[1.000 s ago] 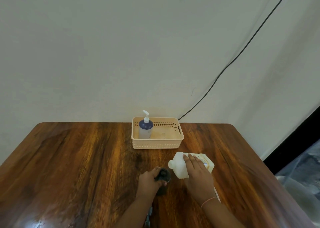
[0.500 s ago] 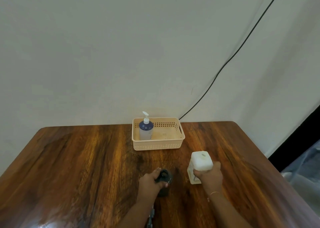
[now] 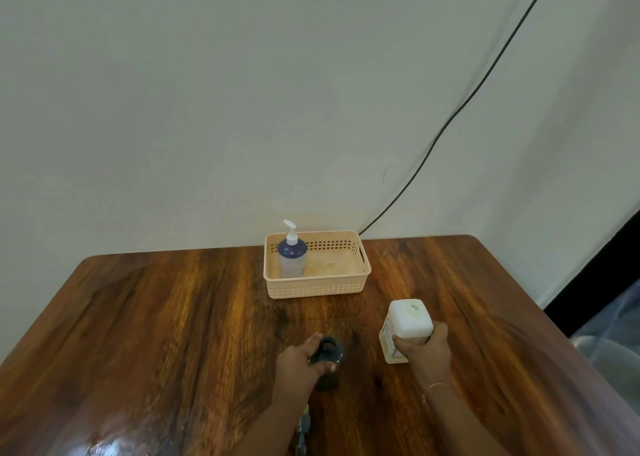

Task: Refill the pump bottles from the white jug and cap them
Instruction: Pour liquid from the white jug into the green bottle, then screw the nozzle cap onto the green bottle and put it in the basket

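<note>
A dark bottle [image 3: 328,362] with an open mouth stands on the wooden table [image 3: 173,317] near the front, and my left hand [image 3: 298,365] grips it from the left. The white jug [image 3: 405,327] stands upright on the table to its right, with my right hand [image 3: 426,353] wrapped around its near side. At the back, a capped pump bottle [image 3: 292,255] with a blue top and white pump stands in the left end of a peach plastic basket [image 3: 318,287]. A small dark part [image 3: 304,431], possibly a pump cap, lies by my left forearm.
The table stands against a pale wall, with a black cable [image 3: 450,123] running down behind the basket. The table's right edge drops off beside a dark strip [image 3: 595,272].
The white jug went from tilted over the dark bottle to standing upright on the table at the right. My right hand moved with it. My left hand stayed on the dark bottle.
</note>
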